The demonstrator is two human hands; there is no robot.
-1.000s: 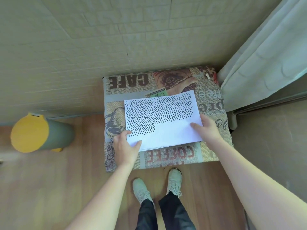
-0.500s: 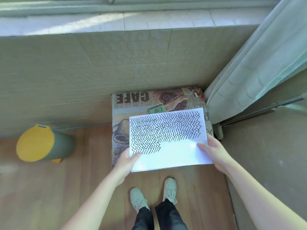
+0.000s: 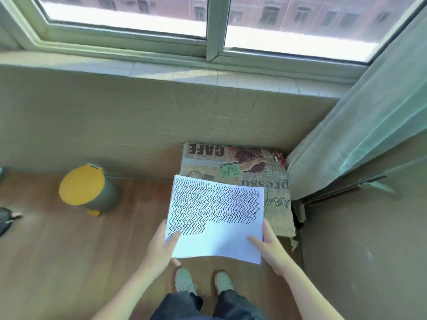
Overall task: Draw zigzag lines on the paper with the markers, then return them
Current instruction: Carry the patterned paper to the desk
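A white sheet of paper (image 3: 221,236), its upper part filled with rows of black zigzag lines, is held up in the air in front of me. My left hand (image 3: 163,248) grips its lower left corner, thumb on top. My right hand (image 3: 265,244) grips its lower right edge, thumb on the page. The paper hangs over the near edge of a low stool with a coffee-print cover (image 3: 275,204). No marker is in view.
A dark green bin with a yellow lid (image 3: 89,189) stands on the wooden floor to the left. A pale curtain (image 3: 360,125) hangs at the right. A wall with a window (image 3: 208,26) is ahead. My shoes (image 3: 184,281) are below the paper.
Both hands have lifted the paper off the stool and drawn it towards me. The view has tilted up, bringing the window into sight.
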